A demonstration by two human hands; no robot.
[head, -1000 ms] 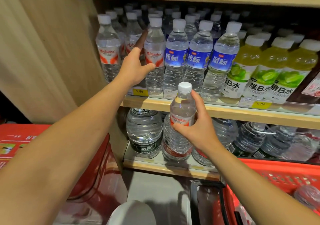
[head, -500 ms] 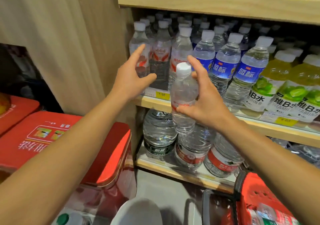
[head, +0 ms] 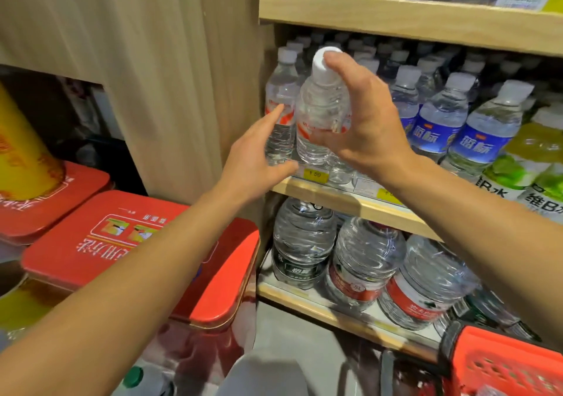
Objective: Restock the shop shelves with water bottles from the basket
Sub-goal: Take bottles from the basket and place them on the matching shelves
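While the red basket [head: 502, 365] sits low at the near right, a bottle [head: 320, 115] is held upright in the right hand [head: 365, 127], thumb and fingers curled round its body, just at the shelf [head: 350, 200] edge. The left hand [head: 256, 158] is spread open beside it, holding nothing. Behind, the rows [head: 441, 115] are mostly filled; this bottle is not yet set down.

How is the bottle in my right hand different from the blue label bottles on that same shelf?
The held bottle has a red and white label; the blue-label bottles have blue ones with white characters. The held bottle is in the right hand, out in front of the shelf; the blue-label bottles stand on it in a row. Both are clear with white caps.
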